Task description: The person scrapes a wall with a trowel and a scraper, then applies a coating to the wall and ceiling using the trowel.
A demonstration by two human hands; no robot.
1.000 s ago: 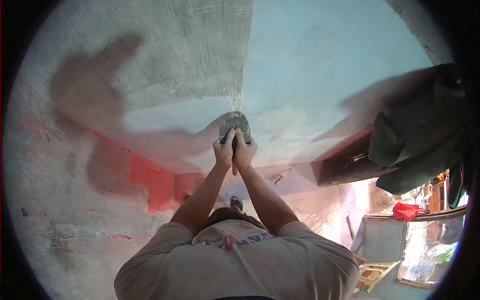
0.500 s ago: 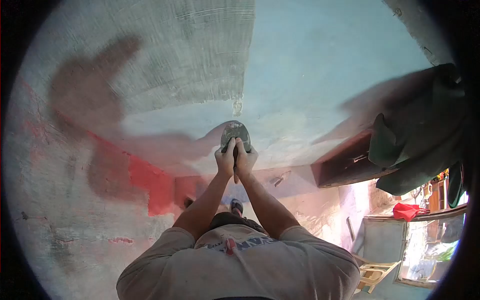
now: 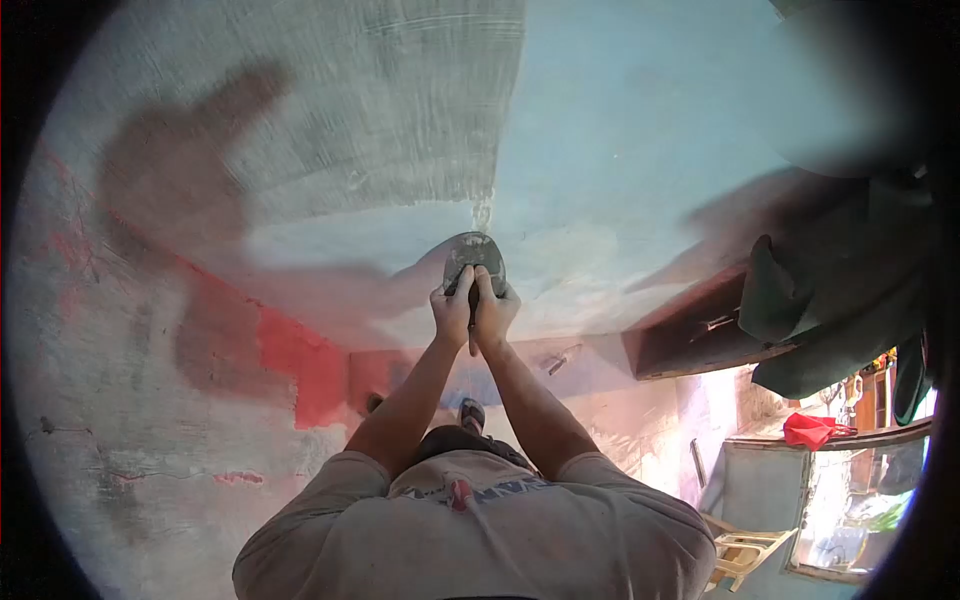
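Observation:
My left hand [image 3: 452, 312] and my right hand [image 3: 495, 312] are closed side by side around a dark, round-ended flat tool [image 3: 476, 246]. Both thumbs press on its flat face, which carries pale smears. A thin brown end, like a handle, pokes out below my wrists. The tool overlaps the pale blue wall [image 3: 620, 150], just under a rough chipped spot [image 3: 482, 212]. Above and to the left, the wall has a scraped grey patch [image 3: 420, 120] with streaks.
Red paint [image 3: 310, 365] marks the lower left wall. Dark green cloth [image 3: 830, 300] hangs over a brown ledge [image 3: 680, 335] at right. A red cloth [image 3: 808, 430] lies on a framed edge, with a cream plastic chair [image 3: 745, 555] below. My sandalled foot [image 3: 472, 412] shows between my arms.
Both hands and the tool have shifted slightly upward, bringing the tool nearer the chipped spot. My thumbs sit a little higher on it. A grey blur now covers the upper right corner.

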